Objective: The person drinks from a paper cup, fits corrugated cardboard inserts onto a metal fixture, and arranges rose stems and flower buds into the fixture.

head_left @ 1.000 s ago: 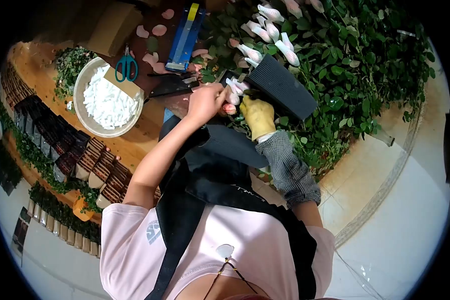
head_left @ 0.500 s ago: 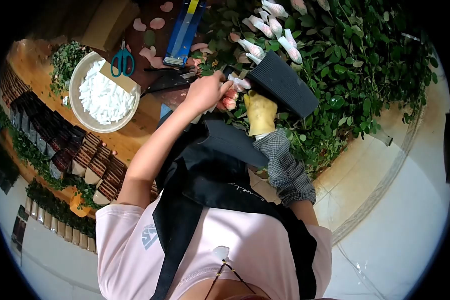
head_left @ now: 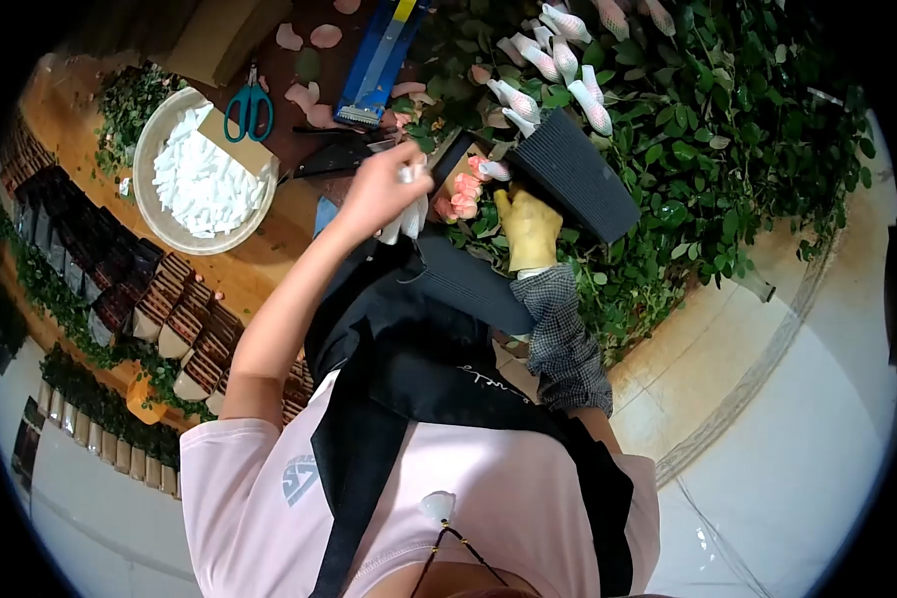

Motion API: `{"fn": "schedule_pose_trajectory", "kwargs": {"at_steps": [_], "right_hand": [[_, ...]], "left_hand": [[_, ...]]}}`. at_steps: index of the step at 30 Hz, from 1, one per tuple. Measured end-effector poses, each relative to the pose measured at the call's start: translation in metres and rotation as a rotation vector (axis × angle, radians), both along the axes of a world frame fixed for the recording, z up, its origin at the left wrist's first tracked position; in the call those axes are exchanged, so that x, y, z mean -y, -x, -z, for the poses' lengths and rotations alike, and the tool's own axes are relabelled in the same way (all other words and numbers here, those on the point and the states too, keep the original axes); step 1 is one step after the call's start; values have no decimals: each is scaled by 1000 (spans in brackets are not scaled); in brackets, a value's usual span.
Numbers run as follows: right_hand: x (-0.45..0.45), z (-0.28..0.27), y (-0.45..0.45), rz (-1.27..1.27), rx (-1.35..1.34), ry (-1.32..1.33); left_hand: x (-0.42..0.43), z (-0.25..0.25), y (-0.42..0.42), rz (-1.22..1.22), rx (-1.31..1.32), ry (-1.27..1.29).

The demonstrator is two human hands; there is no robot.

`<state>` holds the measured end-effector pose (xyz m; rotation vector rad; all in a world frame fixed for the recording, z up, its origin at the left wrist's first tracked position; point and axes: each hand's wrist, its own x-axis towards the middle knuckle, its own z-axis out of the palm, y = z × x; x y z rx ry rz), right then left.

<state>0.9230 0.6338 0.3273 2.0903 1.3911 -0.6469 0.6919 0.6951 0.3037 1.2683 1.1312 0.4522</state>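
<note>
My left hand (head_left: 387, 189) is bare and closed on crumpled white netting sleeves (head_left: 411, 211), just left of the pink roses. Several pink rose heads (head_left: 464, 189) lie side by side against a brown board, and a bit of white netting (head_left: 494, 170) still covers one beside them. My right hand (head_left: 530, 229), in a yellow glove, rests among leaves just right of these roses. Its fingers are mostly hidden, so its grip is unclear. One dark ribbed pad (head_left: 578, 177) slants above the glove, and another ribbed pad (head_left: 473, 284) lies below it.
A white tub (head_left: 159, 224) of small white pieces stands left, with teal-handled scissors (head_left: 248, 115) beside it. A blue tool (head_left: 374, 75) lies behind. Netted roses (head_left: 558, 60) and dense foliage (head_left: 708, 149) fill the right. Wrapped flower bundles (head_left: 174, 314) line the far left.
My left hand has drawn back from the roses towards the left and my body, with white netting now in it. More rose heads show. The gloved hand stays in place.
</note>
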Motion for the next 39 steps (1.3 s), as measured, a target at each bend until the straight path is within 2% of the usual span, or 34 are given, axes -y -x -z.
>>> {"fn": "schedule_pose_trajectory", "kwargs": {"at_steps": [2,4,6,8,9,11,12,13,14,16,18,20,21,22,23,24,25,26,28,30,31,32,33,34,36,39], "right_hand": [[-2,-6,6,7,9,-21],[4,-3,3,16,21,-35],[19,16,-8,49,-10,-251],[22,21,-16,120,-73,-186],[20,18,-12,99,-32,-216],[17,20,-9,91,-6,-257],[19,20,-12,28,-11,-328],[22,20,-15,-37,-15,-397],[25,19,-19,-32,-27,-401],[33,14,-26,-92,-268,-603],[30,-22,-17,-66,-346,-655],[21,-52,-7,-162,-363,-477],[20,-53,-5,-216,-425,-493],[24,-43,-2,-225,-465,-578],[26,-33,0,-266,-412,-496],[26,-23,1,-304,-358,-416],[22,-12,4,-330,-234,-247],[22,3,4,-322,-218,-257],[26,19,4,-379,-182,-334],[28,23,9,-424,-96,-342],[30,22,10,-430,-94,-353],[29,22,12,-404,-89,-323],[22,13,17,-373,-110,-201],[21,13,18,-357,-110,-176],[25,19,16,-312,-141,-208],[20,19,15,-288,-150,-164]], "left_hand": [[4,10,-30,67,-98,-159],[-4,-4,-58,287,-243,-256],[-1,-2,-70,249,-216,-357],[0,1,-68,237,-113,-381],[4,-1,-58,110,-41,-377],[6,-20,-5,-103,-37,-283],[2,-42,33,-76,-201,-64],[9,-43,76,-31,-370,-26],[11,-61,111,-78,-504,190],[31,-25,203,-228,-765,202],[55,-5,269,-305,-1113,-247],[49,-12,276,-304,-1092,-142],[33,-41,238,-220,-943,-52],[35,-16,228,-158,-876,-13],[27,-11,195,-213,-506,184],[14,-26,144,-70,-440,150],[13,-21,101,-45,-244,-15],[13,11,68,-19,-44,82],[5,7,-1,140,-140,-157],[-8,0,-41,419,-209,-154],[-7,15,-54,484,-281,-224],[-5,21,-63,528,-404,-315],[-3,27,-68,545,-421,-315],[-1,24,-70,574,-460,-467],[-1,21,-73,636,-552,-482],[-2,20,-72,621,-477,-513]]}}
